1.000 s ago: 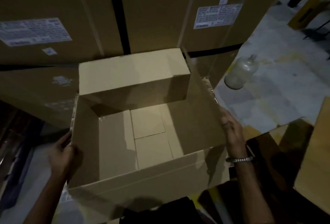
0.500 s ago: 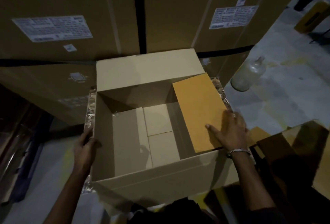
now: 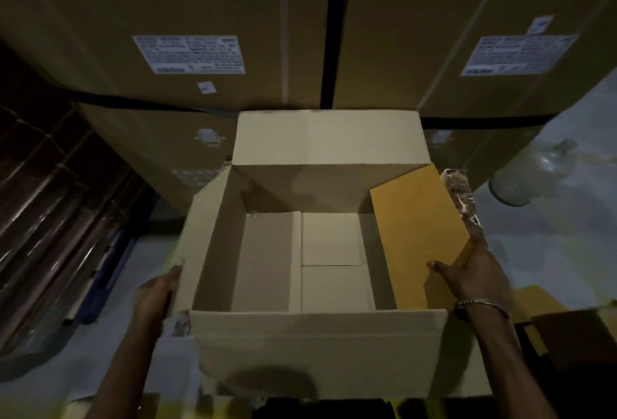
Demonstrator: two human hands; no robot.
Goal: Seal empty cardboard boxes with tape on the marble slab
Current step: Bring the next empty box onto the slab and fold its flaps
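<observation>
Open-topped pale brown cardboard box [image 3: 310,251] sits centre frame, nothing inside; bottom flaps closed, seams visible on the floor of the box. Far flap stands up at upper centre, near flap hangs toward the camera at lower centre. Left flap is angled up and outward. Right flap [image 3: 417,238], more orange-brown on its lit face, is folded in over the opening, tilted down into the box. Crinkled clear tape strip [image 3: 462,201] runs along that flap's outer hinge edge.

Left hand [image 3: 155,295], lower left: fingers curled round the outer edge of the left flap, thumb tip showing at the flap edge. Blurred, but the grip reads as holding the flap.

Right hand [image 3: 474,271], lower right: fingers spread flat, lying on the near outer corner of the right flap, thumb pointing left across it. Pressing, not pinching. Metal bangle [image 3: 484,303] on that wrist.

Box rests on a pale grey marble slab [image 3: 551,258], visible to the right and lower left.

Behind, across the top of the frame: stacked large brown cartons [image 3: 200,18] with white printed labels [image 3: 190,54], text unreadable. Clear glass bottle [image 3: 531,171] lying on the slab at right edge. Dark slatted structure at left edge, too dim to identify.
</observation>
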